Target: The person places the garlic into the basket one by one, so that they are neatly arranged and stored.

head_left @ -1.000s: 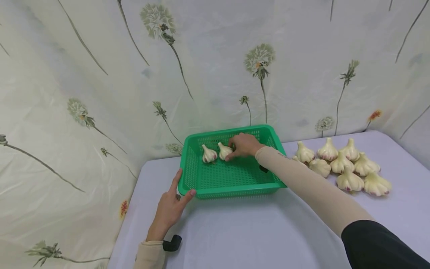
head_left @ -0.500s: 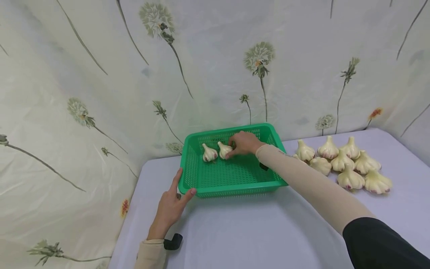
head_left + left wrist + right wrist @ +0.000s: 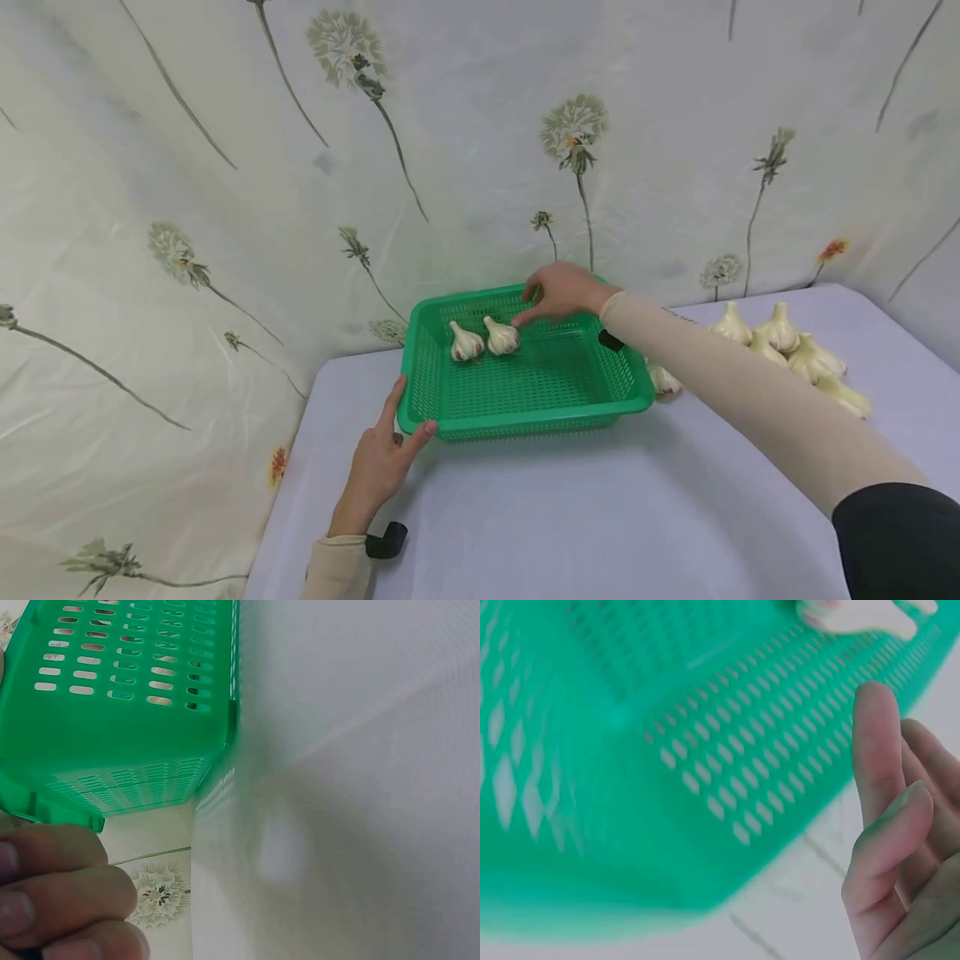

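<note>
1. I judge the two garlic bulbs (image 3: 501, 337), side by side rear-left in the green basket (image 3: 532, 415), light and firm, their papery skin slippery; I'd hold the round bodies.
2. My right hand (image 3: 566, 290) is relaxed, holding nothing.
3. My left hand's (image 3: 378, 462) straight fingers touch the basket's near-left corner.
4. My sleeve (image 3: 720, 367) partly hides the garlic pile (image 3: 817, 356).

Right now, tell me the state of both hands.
Left hand: open, touching the basket's corner.
Right hand: open, holding nothing, over the basket.
</note>
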A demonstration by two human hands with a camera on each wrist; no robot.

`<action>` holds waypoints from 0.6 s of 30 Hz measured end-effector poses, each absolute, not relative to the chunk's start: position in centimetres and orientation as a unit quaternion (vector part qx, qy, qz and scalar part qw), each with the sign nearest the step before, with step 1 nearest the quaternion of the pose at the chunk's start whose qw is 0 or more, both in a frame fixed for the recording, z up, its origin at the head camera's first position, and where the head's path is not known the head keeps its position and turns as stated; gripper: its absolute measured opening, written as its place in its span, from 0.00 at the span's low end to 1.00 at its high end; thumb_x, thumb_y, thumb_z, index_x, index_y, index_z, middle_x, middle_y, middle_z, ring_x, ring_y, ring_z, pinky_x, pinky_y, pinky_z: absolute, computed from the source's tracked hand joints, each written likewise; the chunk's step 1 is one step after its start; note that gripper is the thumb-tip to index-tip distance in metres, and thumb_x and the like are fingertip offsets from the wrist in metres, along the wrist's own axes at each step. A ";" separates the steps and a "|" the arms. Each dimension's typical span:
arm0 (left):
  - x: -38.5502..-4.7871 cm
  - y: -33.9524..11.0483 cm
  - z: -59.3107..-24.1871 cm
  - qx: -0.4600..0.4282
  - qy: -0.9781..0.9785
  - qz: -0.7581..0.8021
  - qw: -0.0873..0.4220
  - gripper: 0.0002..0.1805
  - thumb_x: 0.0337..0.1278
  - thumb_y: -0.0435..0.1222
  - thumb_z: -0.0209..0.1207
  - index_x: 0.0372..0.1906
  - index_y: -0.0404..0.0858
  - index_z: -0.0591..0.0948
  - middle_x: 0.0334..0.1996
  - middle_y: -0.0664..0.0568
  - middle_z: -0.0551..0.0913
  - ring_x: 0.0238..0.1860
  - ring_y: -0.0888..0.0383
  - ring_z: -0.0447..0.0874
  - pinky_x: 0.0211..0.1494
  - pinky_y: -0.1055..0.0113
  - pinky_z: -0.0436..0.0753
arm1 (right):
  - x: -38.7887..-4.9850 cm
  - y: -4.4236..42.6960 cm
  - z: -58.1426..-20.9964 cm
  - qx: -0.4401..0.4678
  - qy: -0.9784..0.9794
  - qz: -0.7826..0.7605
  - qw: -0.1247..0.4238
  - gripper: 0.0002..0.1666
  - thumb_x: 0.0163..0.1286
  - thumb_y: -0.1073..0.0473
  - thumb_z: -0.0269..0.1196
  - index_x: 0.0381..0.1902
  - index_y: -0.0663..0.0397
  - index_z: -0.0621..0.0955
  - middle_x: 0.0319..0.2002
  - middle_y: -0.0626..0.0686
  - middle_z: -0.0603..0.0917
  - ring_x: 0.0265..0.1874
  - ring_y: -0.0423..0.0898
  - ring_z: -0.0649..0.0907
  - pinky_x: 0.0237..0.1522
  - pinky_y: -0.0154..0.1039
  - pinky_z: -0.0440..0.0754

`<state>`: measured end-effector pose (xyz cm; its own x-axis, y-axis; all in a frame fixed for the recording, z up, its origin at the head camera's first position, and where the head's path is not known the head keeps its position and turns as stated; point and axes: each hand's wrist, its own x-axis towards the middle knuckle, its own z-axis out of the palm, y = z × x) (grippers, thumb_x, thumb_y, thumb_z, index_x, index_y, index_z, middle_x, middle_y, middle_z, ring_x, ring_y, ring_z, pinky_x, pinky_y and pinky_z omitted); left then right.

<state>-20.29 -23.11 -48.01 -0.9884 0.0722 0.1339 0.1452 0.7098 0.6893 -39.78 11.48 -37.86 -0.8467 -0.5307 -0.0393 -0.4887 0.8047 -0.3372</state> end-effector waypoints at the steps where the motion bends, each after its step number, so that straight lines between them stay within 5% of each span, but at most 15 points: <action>1: -20.3 -23.1 -48.0 -0.059 -0.923 -0.376 0.048 0.48 0.70 0.61 0.62 0.87 0.61 0.52 0.08 0.62 0.60 0.12 0.64 0.55 0.18 0.68 0.58 | -39.6 11.9 -37.3 -0.269 0.949 -0.154 0.063 0.42 0.64 0.26 0.71 0.60 0.53 0.87 0.52 0.54 0.91 0.44 0.48 0.90 0.49 0.52 0.87; 9: -20.3 -23.1 -48.1 -0.055 -0.925 -0.373 0.051 0.48 0.70 0.61 0.62 0.86 0.64 0.52 0.08 0.62 0.59 0.13 0.63 0.55 0.19 0.68 0.58 | -37.8 16.9 -34.2 -0.262 0.955 -0.131 0.050 0.40 0.64 0.28 0.72 0.57 0.54 0.88 0.45 0.52 0.93 0.40 0.45 0.90 0.46 0.53 0.87; 18: -20.3 -23.1 -48.1 -0.053 -0.926 -0.370 0.053 0.48 0.70 0.61 0.63 0.87 0.63 0.52 0.09 0.62 0.59 0.13 0.64 0.55 0.19 0.69 0.58 | -35.3 24.1 -33.5 -0.243 0.958 -0.131 0.074 0.40 0.65 0.29 0.71 0.58 0.57 0.87 0.45 0.53 0.93 0.24 0.42 0.88 0.37 0.48 0.86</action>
